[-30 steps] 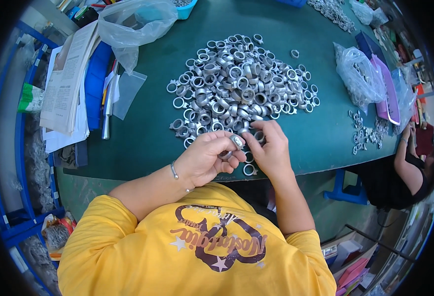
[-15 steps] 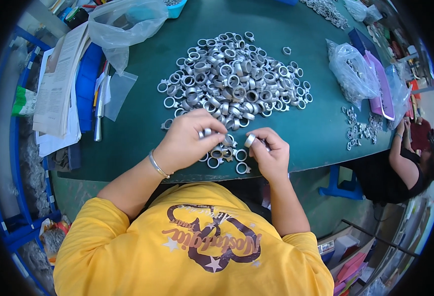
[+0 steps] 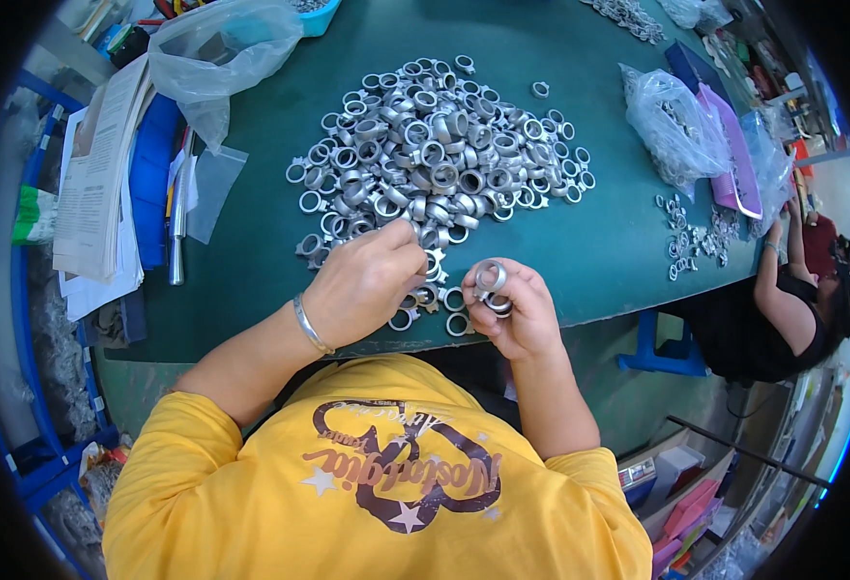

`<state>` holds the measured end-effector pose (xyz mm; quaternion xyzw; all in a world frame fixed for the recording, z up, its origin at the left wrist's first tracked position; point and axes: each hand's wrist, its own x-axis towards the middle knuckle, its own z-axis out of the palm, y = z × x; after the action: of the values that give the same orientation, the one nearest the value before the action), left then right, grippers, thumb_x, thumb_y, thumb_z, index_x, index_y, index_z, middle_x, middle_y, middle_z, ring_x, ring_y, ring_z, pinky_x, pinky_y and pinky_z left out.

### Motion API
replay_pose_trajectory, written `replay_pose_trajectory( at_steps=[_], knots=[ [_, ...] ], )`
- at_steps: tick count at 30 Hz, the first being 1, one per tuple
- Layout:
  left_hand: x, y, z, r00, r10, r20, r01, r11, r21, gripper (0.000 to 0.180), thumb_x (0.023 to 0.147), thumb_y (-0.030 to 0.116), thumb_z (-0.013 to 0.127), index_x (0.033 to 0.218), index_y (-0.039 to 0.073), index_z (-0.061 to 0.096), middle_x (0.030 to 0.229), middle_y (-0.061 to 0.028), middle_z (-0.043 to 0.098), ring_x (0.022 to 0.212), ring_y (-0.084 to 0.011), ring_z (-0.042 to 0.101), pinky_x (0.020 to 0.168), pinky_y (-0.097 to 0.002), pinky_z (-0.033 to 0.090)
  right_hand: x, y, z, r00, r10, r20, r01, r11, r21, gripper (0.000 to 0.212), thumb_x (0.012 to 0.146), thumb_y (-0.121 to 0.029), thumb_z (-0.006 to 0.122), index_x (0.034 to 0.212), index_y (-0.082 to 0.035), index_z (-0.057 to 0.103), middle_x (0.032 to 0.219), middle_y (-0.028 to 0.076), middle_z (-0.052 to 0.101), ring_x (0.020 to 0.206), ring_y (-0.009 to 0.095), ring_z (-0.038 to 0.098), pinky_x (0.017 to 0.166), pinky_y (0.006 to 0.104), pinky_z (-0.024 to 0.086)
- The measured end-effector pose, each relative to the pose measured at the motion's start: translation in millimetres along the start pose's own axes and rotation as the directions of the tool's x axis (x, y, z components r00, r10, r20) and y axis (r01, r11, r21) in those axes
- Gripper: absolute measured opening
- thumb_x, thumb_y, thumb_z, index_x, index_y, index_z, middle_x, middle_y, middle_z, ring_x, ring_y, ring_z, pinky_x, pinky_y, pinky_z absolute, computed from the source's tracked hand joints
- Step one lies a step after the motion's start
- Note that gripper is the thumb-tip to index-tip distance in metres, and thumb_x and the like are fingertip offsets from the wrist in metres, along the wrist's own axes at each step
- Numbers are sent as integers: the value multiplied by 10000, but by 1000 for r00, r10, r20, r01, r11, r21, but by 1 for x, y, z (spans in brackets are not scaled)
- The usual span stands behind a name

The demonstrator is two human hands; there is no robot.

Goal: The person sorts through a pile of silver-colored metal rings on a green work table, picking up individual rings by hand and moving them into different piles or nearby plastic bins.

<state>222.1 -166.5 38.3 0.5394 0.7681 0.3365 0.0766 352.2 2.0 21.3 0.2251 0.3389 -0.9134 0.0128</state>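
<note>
Right hand point(image 3: 520, 311) is half closed round a couple of grey metal rings point(image 3: 491, 277), near the front edge of the bench point(image 3: 604, 256). Left hand point(image 3: 367, 280) is curled palm-down by the near side of the big ring pile point(image 3: 439, 145), can't tell if it's gripping anything.
</note>
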Motion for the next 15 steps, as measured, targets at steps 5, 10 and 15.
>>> replay_pose_trajectory(
  at_steps=[5, 10, 15],
  knots=[
    [-1, 3, 3, 996, -15, -87, 14, 1000, -15, 237, 681, 18, 726, 901, 52, 647, 817, -81, 550, 726, -251, 601, 618, -340, 486, 2, 3, -3, 999, -43, 13, 42, 997, 69, 183, 855, -60, 530, 1020, 2, 577, 719, 109, 613, 443, 99, 458, 377, 198, 319],
    [2, 4, 11, 999, 43, -19, -40, 987, 154, 186, 690, 41, 699, 864, 57, 636, 781, -78, 526, 700, -254, 589, 600, -349, 485, 2, 3, -5, 1000, 10, 15, -12, 992, 129, 178, 849, -63, 499, 1001, 5, 564, 686, 124, 609, 427, 115, 461, 362, 219, 326],
    [8, 14, 15, 997, 48, 59, -62, 957, 282, 46, 699, 56, 607, 716, 64, 565, 773, -85, 524, 688, -252, 600, 579, -355, 511, 3, 4, -7, 999, 28, 17, -30, 990, 136, 194, 825, -75, 485, 979, 13, 562, 672, 141, 608, 417, 133, 459, 359, 232, 327]
  ],
)
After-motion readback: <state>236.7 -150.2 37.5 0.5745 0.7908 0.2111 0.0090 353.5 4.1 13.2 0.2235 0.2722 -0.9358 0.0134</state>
